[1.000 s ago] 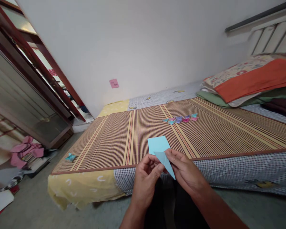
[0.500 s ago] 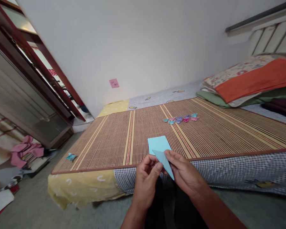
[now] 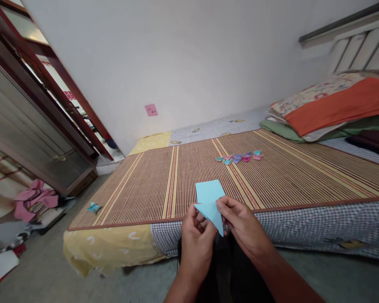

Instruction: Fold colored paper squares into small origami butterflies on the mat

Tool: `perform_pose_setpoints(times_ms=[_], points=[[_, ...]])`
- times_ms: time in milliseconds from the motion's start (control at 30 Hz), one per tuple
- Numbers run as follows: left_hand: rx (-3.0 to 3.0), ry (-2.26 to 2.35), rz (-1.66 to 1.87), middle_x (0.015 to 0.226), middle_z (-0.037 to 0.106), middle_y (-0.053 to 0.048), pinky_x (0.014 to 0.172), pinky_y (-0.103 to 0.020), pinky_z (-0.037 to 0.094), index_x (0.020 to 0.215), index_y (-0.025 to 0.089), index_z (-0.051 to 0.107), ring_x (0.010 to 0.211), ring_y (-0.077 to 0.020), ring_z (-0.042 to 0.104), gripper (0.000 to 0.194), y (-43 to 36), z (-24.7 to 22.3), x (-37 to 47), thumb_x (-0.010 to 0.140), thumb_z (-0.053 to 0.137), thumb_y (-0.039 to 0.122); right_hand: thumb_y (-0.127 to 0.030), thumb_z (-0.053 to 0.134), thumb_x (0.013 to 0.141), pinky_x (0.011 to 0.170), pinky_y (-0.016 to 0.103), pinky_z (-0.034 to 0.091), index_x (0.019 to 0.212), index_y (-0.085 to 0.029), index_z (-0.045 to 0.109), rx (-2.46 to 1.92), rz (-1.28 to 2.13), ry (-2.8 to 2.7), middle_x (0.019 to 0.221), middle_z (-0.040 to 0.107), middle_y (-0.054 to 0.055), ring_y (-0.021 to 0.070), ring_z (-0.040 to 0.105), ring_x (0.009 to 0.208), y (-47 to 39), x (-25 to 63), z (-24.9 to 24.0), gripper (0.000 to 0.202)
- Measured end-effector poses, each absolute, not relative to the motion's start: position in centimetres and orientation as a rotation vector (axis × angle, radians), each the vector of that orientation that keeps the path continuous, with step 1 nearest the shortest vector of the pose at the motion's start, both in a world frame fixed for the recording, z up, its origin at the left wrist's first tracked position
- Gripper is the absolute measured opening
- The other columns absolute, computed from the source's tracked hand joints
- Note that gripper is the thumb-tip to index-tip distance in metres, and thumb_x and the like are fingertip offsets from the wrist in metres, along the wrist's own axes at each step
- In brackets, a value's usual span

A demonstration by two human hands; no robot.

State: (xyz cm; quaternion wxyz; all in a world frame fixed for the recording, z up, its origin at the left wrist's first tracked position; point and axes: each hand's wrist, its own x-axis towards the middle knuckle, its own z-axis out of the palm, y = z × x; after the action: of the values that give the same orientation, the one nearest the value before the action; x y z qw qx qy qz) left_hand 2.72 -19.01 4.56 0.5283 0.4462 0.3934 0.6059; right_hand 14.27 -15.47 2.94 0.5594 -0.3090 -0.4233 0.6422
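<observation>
Folded blue paper [image 3: 212, 211] now points a corner further left, left hand [image 3: 196, 240] and right hand [image 3: 244, 223] fingers pinching it; folding seems unfinished.

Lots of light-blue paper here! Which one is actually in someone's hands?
The light-blue pointed folded paper, held by the left hand and right hand. The others, including the flat light-blue paper sheet just beyond, rest on the brown striped mat.

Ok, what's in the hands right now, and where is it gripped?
Folded light-blue paper: the right hand pinches its upper right corner; the left hand holds it along the lower left edge, exact contact partly hidden.
</observation>
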Motion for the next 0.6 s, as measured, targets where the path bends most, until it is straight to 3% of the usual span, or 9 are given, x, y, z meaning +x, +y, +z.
perform_pose_setpoints(times_ms=[133,267,433,600], points=[[1.269,1.165,1.501,0.082,0.068,0.001,0.061,-0.021,0.046,0.090,0.021,0.055,0.068,-0.0119,0.061,0.012,-18.8,4.1,2.3,0.089,0.067,0.021,-0.047,0.079,0.082,0.064,0.025,0.052,0.095,-0.020,0.071,-0.768,1.343,-1.083,0.079,0.064,0.000,0.0143,0.060,0.071,-15.4,14.3,3.0,0.032],[1.422,1.419,1.547,0.071,0.062,0.003,0.056,-0.021,0.041,0.090,0.022,0.057,0.060,-0.0122,0.057,0.009,-18.6,3.9,1.7,0.088,0.065,0.018,-0.041,0.075,0.086,0.080,0.034,0.056,0.122,-0.022,0.064,-0.857,1.131,-1.231,0.100,0.071,0.006,0.0205,0.067,0.089,-16.0,14.5,3.1,0.042],[1.548,1.521,1.600,0.072,0.066,0.003,0.060,-0.024,0.044,0.091,0.023,0.059,0.061,-0.0143,0.061,0.019,-18.9,4.4,1.5,0.079,0.065,0.009,-0.029,0.076,0.083,0.085,0.039,0.056,0.125,-0.024,0.065,-0.966,0.926,-1.461,0.105,0.074,0.007,0.0235,0.070,0.091,-16.9,14.5,3.6,0.043],[1.392,1.387,1.613,0.078,0.069,0.000,0.061,-0.023,0.046,0.092,0.022,0.059,0.065,-0.0147,0.063,0.014,-18.7,4.5,1.8,0.084,0.069,0.019,-0.031,0.073,0.086,0.084,0.039,0.058,0.138,-0.025,0.055,-0.958,0.902,-1.416,0.116,0.073,0.009,0.0224,0.071,0.091,-16.7,14.3,3.4,0.055]])
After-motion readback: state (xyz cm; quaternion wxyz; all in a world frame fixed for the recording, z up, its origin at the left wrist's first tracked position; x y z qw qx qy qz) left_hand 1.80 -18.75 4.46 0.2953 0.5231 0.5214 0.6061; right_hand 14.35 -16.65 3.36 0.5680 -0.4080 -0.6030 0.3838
